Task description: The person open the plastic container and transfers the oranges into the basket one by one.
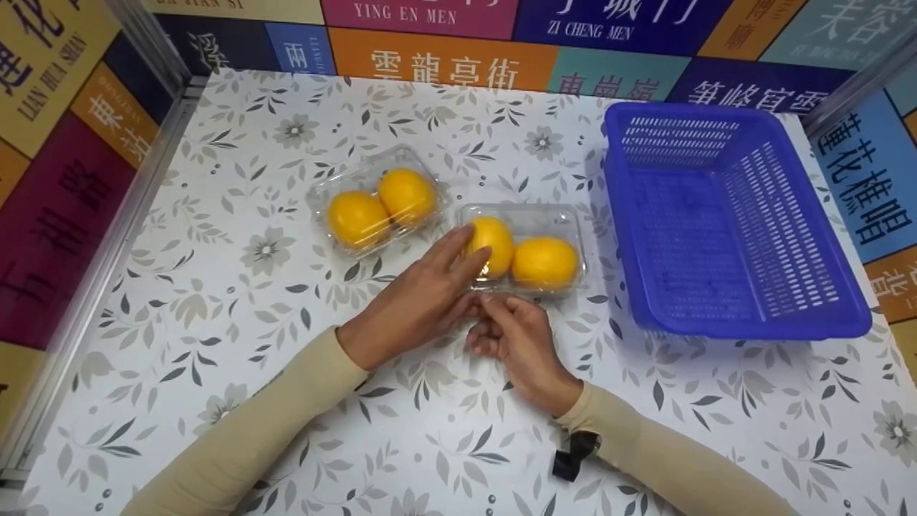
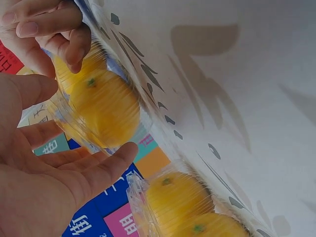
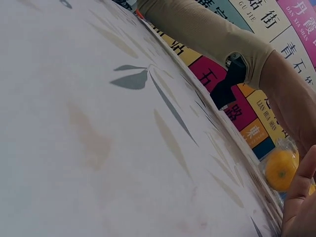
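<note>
Two yellow-orange oranges [image 1: 545, 263] lie inside a clear plastic clamshell box [image 1: 526, 209]. Over its left side stretches my left hand [image 1: 419, 297], with fairly straight fingers resting on the lid by one orange. My right hand [image 1: 523, 344] is at the front edge of the same box, its fingers curled and fingertips close to the left thumb; I cannot tell whether they pinch the plastic. In the left wrist view, the left hand [image 2: 44, 173] spreads along the box beneath the curled right fingers [image 2: 52, 22]. A second clamshell box [image 1: 401, 154] with two oranges stands just left.
A blue-purple plastic basket [image 1: 688, 244] with slotted walls stands on the right of the table. The tabletop [image 1: 236, 322] has a grey floral cover. Panels with printed characters [image 1: 444, 64] border the table at the back and sides.
</note>
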`<state>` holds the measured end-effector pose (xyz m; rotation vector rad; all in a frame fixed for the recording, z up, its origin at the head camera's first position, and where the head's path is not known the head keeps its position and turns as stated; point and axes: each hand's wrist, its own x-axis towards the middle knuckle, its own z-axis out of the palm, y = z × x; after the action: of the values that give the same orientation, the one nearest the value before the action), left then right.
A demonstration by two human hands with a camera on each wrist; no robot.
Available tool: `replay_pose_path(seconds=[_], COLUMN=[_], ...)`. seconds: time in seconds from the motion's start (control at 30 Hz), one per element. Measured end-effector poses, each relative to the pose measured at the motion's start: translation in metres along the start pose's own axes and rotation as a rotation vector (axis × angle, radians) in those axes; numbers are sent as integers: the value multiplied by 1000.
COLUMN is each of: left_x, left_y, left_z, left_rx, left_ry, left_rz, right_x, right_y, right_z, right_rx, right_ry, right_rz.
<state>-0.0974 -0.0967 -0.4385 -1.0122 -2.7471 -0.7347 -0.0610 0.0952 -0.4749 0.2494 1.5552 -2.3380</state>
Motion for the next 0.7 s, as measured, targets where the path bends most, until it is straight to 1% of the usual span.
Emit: replay_pose_path(seconds=[0.57, 0.7], left_x=[0, -1], left_y=[-5, -6], left_z=[-3, -5], left_rx=[4, 4], left_ry=[9, -6], left_rz=[42, 43], right_x=[0, 0], right_y=[1, 1], right_z=[2, 2], right_rx=[15, 35], right_ry=[28, 27], right_rz=[-22, -23])
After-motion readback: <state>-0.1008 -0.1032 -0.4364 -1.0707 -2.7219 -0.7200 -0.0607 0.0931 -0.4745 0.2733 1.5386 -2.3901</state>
